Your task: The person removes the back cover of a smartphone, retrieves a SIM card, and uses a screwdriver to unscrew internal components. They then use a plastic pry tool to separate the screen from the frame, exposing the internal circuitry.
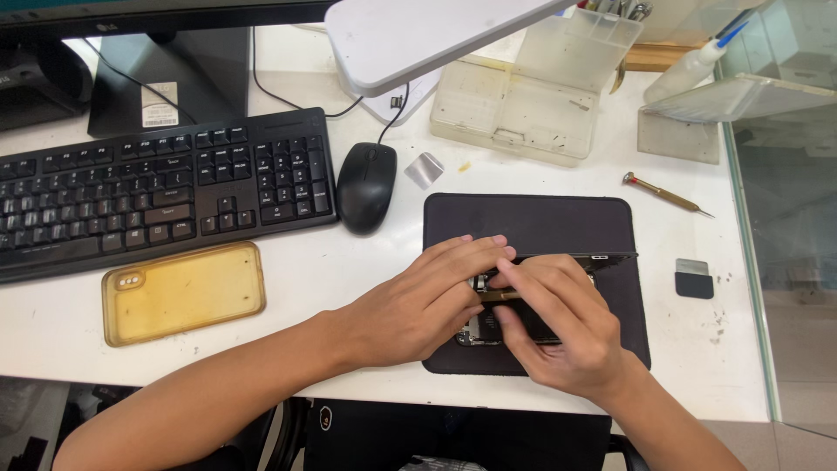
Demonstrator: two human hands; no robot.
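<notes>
I see my left hand (418, 301) and right hand (558, 327) both pinching the opened phone (540, 292), fingers pressed together on it, above the dark mat (532, 222) beside the mouse (366, 185).

White counter (349, 262), black keyboard (161, 187) at left, yellowed clear phone case (183, 292) in front of it, black mouse (366, 186), dark work mat (532, 222), clear plastic parts box (523, 105), monitor stand (166, 83), red-handled screwdriver (664, 193), small dark scraper (694, 279) near the right edge
</notes>
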